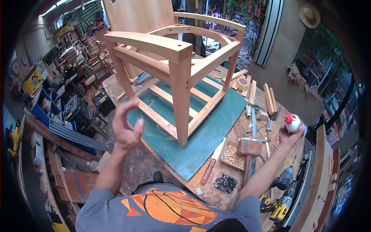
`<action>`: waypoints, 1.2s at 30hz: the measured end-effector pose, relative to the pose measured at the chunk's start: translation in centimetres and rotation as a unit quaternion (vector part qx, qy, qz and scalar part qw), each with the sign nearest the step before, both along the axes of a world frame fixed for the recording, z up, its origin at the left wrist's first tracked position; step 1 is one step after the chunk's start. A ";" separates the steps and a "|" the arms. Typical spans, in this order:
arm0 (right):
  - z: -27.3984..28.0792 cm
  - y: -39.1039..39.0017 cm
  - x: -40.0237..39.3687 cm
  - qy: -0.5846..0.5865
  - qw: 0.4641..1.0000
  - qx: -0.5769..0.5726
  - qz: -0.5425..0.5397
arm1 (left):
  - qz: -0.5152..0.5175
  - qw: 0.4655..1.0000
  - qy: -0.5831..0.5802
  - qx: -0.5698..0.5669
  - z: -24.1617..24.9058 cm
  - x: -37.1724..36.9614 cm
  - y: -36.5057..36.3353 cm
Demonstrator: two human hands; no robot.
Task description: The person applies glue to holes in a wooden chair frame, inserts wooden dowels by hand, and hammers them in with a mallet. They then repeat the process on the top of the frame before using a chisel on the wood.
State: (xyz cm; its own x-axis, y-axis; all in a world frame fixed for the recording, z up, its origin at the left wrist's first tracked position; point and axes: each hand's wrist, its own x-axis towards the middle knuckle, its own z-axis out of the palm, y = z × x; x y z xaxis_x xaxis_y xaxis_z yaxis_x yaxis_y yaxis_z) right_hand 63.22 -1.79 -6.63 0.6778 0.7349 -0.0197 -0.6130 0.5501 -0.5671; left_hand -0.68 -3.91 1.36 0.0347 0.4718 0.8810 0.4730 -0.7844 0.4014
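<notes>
My right hand [290, 136] is wrapped round a white glue bottle [293, 124] with a red cap, held over the right side of the workbench. My left hand [129, 129] is raised at the left of the chair, fingers curved and apart, with nothing in it. Between my hands stands a wooden armchair frame [181, 96] with a tall back panel [141, 17]. It rests upright on a green mat [193, 164]. A dark hole shows at the front end of the near armrest [154, 44].
On the bench's right lie a tray of wooden dowels [232, 155], a box of black screws [225, 183], a chisel [210, 166], a long clamp [254, 127], a wood block [249, 147] and a tape roll [242, 84]. Cordless drills [284, 203] hang by the near right edge.
</notes>
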 end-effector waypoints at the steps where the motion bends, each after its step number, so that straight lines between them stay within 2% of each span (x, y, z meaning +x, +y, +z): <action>1: 4.6 -0.4 -3.2 -0.060 0.995 0.043 0.060 | -0.033 0.998 0.014 0.056 2.9 -0.1 0.8; 2: 8.9 -0.7 -7.6 -0.097 0.989 0.094 0.054 | -0.070 0.990 0.025 0.119 5.7 -0.1 2.1; 3: 10.8 0.3 -8.9 -0.172 0.969 0.163 0.074 | -0.095 0.981 0.065 0.155 9.2 0.2 2.7; 4: 14.4 -0.1 -12.6 -0.209 0.955 0.199 0.073 | -0.081 0.969 0.139 0.188 12.5 0.0 3.3; 7: 24.9 -1.1 -19.8 -0.290 0.920 0.242 0.104 | -0.085 0.935 0.275 0.208 19.9 2.0 5.9; 8: 27.9 -1.2 -21.9 -0.309 0.906 0.250 0.143 | -0.096 0.934 0.272 0.209 20.7 2.4 7.5; 9: 30.6 -1.3 -23.0 -0.324 0.895 0.240 0.191 | -0.140 0.925 0.331 0.125 21.5 2.9 9.2; 10: 33.0 -1.1 -24.6 -0.338 0.870 0.277 0.230 | -0.182 0.902 0.388 0.043 21.9 3.4 10.4; 11: 35.0 -0.4 -25.9 -0.356 0.861 0.308 0.191 | -0.179 0.886 0.429 -0.003 21.8 4.0 11.1; 12: 37.4 1.3 -24.2 -0.372 0.800 0.349 0.317 | -0.191 0.883 0.428 0.004 21.6 4.0 11.5; 13: 39.3 2.6 -23.4 -0.377 0.763 0.350 0.392 | -0.198 0.888 0.413 0.028 21.2 4.0 11.7; 14: 38.8 0.1 -33.5 -0.431 0.762 0.403 0.267 | -0.205 0.893 0.398 0.052 20.9 3.9 11.9; 15: 39.4 1.8 -34.8 -0.411 0.816 0.363 0.182 | -0.200 0.903 0.375 0.056 20.5 3.9 12.1; 16: 40.0 2.6 -34.9 -0.418 0.815 0.319 0.241 | -0.211 0.900 0.377 0.061 20.4 3.8 11.8; 17: 40.2 3.5 -35.3 -0.445 0.800 0.308 0.259 | -0.227 0.916 0.331 0.029 20.4 3.8 11.5; 18: 40.0 3.9 -36.2 -0.457 0.826 0.279 0.175 | -0.242 0.928 0.282 -0.002 20.6 3.7 11.3; 20: 40.0 4.9 -37.5 -0.451 0.834 0.269 0.170 | -0.261 0.937 0.227 0.040 20.0 3.2 12.1; 22: 39.4 5.8 -38.2 -0.392 0.881 0.226 0.140 | -0.248 0.940 0.228 0.052 20.0 2.6 12.1; 24: 38.5 6.4 -38.2 -0.398 0.878 0.206 0.169 | -0.251 0.937 0.228 0.079 19.8 2.7 12.4; 27: 37.3 5.9 -39.6 -0.418 0.895 0.125 0.096 | -0.255 0.933 0.235 0.094 19.6 2.7 12.2; 36: 37.4 5.9 -39.2 -0.428 0.897 0.085 0.066 | -0.245 0.935 0.238 0.093 19.5 3.0 12.1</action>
State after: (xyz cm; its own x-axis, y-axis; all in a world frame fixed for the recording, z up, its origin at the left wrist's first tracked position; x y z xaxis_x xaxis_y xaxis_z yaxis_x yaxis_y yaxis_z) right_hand 24.04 4.13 30.79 0.2985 0.7528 0.5867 -0.0584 0.6280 -0.7760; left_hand 2.35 8.15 20.82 0.6160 0.1362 0.7759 0.1292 -0.9891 0.0711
